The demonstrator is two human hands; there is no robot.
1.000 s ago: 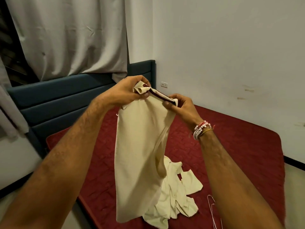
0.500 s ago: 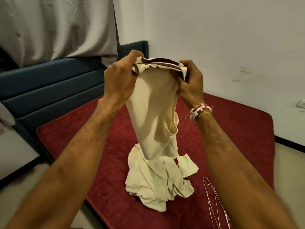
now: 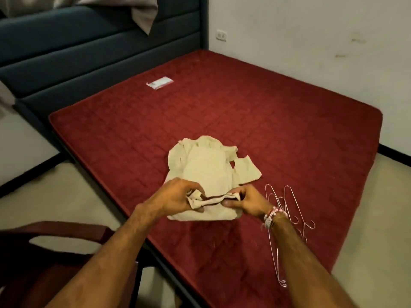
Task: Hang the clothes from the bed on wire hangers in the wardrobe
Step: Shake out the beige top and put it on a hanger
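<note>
The cream garment [image 3: 211, 211] is low over the red mattress [image 3: 266, 107], its dark-lined opening pinched at each end by the left hand [image 3: 178, 196] and right hand [image 3: 246, 201]. Lifting it may drag the cream pile [image 3: 200, 161] beneath, or snag the nearby wire hangers [image 3: 280, 210].

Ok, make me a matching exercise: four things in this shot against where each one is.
1 cream garment
2 wire hangers
3 white label
4 wooden chair

A far end of the mattress
B gripped by left hand and right hand
C off the mattress, bottom left
D on the mattress, right of the garment

Pairs: 1-B, 2-D, 3-A, 4-C
</note>
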